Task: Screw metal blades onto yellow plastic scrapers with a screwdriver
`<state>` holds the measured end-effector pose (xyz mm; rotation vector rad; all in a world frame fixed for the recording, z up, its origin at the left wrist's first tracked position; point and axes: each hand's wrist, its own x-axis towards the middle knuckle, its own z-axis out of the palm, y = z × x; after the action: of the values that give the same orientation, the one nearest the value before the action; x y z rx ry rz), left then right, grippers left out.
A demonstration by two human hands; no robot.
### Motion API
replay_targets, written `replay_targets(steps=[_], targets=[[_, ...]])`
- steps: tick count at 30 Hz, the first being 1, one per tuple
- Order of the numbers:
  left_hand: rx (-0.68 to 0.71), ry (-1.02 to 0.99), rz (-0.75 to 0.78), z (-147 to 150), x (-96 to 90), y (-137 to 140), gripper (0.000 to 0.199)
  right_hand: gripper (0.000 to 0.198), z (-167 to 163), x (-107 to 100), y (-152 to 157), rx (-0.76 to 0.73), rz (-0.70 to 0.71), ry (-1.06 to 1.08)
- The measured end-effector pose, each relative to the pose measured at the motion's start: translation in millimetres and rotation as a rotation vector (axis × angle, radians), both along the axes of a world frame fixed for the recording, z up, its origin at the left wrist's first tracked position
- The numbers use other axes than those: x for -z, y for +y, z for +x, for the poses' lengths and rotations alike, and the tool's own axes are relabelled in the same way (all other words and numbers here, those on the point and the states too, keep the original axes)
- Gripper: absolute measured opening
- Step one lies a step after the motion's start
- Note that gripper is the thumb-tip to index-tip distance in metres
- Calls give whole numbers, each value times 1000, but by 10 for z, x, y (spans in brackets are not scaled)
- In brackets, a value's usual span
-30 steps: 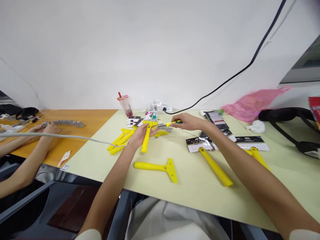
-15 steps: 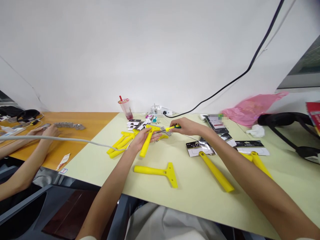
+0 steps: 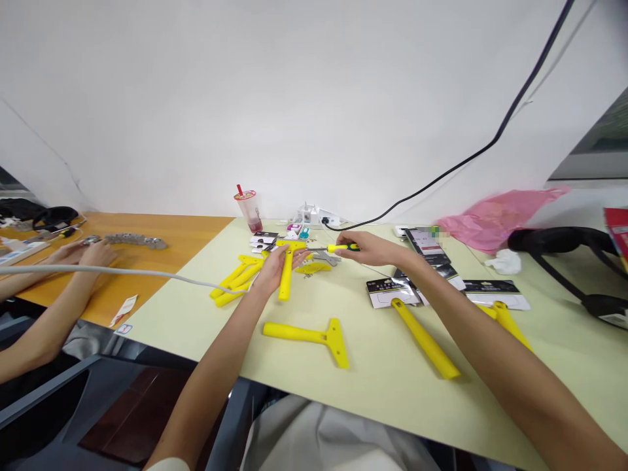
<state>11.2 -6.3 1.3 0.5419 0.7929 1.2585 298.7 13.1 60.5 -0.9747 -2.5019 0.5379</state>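
My left hand (image 3: 271, 271) is closed around a yellow T-shaped scraper (image 3: 285, 282), its handle pointing toward me and its head at the far end. In my right hand (image 3: 367, 247) is a screwdriver (image 3: 337, 248) with a yellow and dark green handle. Its shaft lies nearly level and points left to the scraper's head; whether the tip touches is too small to tell. Beneath the shaft, yellow flat pieces (image 3: 314, 267) and grey metal pieces (image 3: 330, 258) rest on the table. A second T-shaped scraper (image 3: 299, 333) lies nearer me, and several yellow handles (image 3: 235, 288) are piled left of my hand.
Packaged yellow scrapers (image 3: 424, 337) lie at the right, near a black-and-white package (image 3: 424, 245). A drink cup (image 3: 251, 212) and a power strip (image 3: 316, 214) stand by the wall. A grey cable (image 3: 147, 271) crosses the left side. Another person's hands (image 3: 95, 254) work at the orange table.
The scraper in my left hand has turned, its handle now pointing more directly toward me. The screwdriver has shifted slightly and sits more level. More of the yellow pieces beneath shows.
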Motion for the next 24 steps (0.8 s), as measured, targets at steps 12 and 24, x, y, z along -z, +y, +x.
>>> replay_targets(steps=[12,24], targets=[[-132,-19,95,-117,1,46,44,16,-898,696,351,-123,-49,-20],[-142,1,96,-63,15,34,40,16,-953,765,418,-240,-61,-30]])
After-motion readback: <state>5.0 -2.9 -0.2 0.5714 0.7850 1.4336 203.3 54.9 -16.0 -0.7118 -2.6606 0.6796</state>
